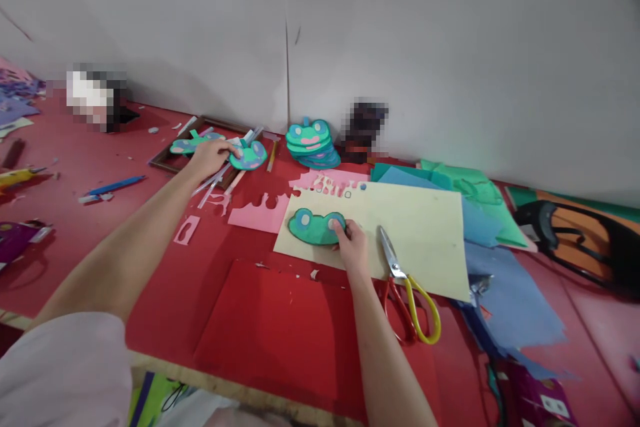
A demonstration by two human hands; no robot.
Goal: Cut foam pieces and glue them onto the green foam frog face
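Scissors [393, 259] are lying on a cream sheet [425, 220] (partly overhanging onto the red bench [170, 280]); stacked frog faces [311, 143] are resting near the wall [200, 47]. The right hand's [354, 243] fingers are pinching a green cutout [314, 230] over the sheet; the left hand's [213, 153] are gripping another cutout [254, 157] beside a wooden frame [225, 125].

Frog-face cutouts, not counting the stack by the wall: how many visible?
3: one cutout in the left hand, one cutout in the right hand, one cutout at the brown frame. More may be hidden underneath.
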